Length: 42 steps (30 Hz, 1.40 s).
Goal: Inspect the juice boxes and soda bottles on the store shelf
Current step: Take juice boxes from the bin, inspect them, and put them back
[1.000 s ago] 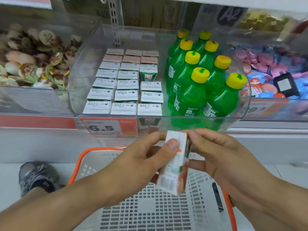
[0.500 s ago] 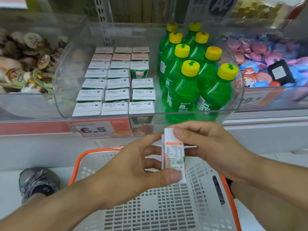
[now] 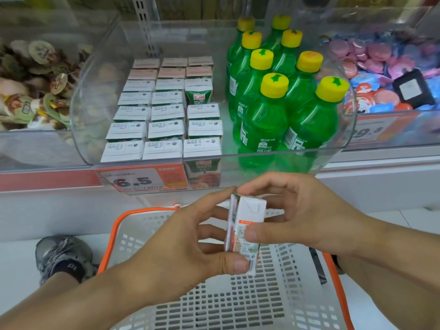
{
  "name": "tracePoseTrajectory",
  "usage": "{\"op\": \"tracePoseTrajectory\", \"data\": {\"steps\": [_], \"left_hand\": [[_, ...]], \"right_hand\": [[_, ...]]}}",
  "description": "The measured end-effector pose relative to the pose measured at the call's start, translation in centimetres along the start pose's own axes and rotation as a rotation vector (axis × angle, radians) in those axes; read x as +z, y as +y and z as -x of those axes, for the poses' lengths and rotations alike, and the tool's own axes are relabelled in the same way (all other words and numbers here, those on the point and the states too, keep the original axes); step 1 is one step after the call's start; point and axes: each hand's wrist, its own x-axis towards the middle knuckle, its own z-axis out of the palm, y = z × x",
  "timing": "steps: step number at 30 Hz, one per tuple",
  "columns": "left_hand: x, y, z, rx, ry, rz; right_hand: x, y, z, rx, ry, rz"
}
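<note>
A small white and orange juice box stands upright between both hands, above a basket. My left hand pinches it, with the thumb at its lower front and the fingers behind. My right hand holds its top and right side, the thumb pressed on the label. On the shelf, rows of juice boxes fill the left part of a clear curved bin. Several green soda bottles with yellow caps stand in the right part of the bin.
A white shopping basket with an orange rim sits below my hands. A price tag reading 6.5 hangs on the bin's front. Snack cups fill the left bin, round pink and blue packs the right. A shoe stands lower left.
The juice box was tilted and is now upright, turned so its top shows. My right thumb has come onto the label. The view has moved closer to the shelf.
</note>
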Motion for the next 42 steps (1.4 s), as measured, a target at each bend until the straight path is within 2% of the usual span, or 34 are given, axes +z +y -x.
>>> {"op": "tracePoseTrajectory", "data": {"steps": [8, 12, 14, 17, 19, 23, 26, 36, 42], "left_hand": [[0.6, 0.3, -0.2, 0.040, 0.023, -0.157], [0.4, 0.1, -0.4, 0.084, 0.047, -0.182], [0.2, 0.0, -0.4, 0.097, 0.065, -0.200], [0.4, 0.4, -0.2, 0.158, 0.161, -0.456], [0.7, 0.8, -0.2, 0.292, 0.246, -0.669], [1.0, 1.1, -0.4, 0.465, 0.341, -0.805], [0.8, 1.0, -0.3, 0.453, 0.375, -0.746], [0.1, 0.9, -0.6, 0.350, 0.374, -0.527], [0.2, 0.9, -0.8, 0.358, 0.352, -0.456]], "right_hand": [[0.1, -0.3, 0.4, 0.061, 0.120, 0.041], [0.1, -0.6, 0.3, 0.182, 0.071, -0.237], [0.0, -0.7, 0.3, 0.215, 0.062, -0.256], [0.4, -0.6, 0.5, 0.231, 0.145, -0.245], [1.1, -0.5, 0.8, 0.228, 0.193, -0.256], [1.8, 0.0, 0.9, 0.203, 0.269, -0.258], [1.5, 0.1, 0.7, 0.183, 0.304, -0.307], [0.8, -0.5, 0.8, 0.187, 0.219, -0.427], [-0.3, -0.9, 1.0, 0.166, 0.200, -0.260]]}}
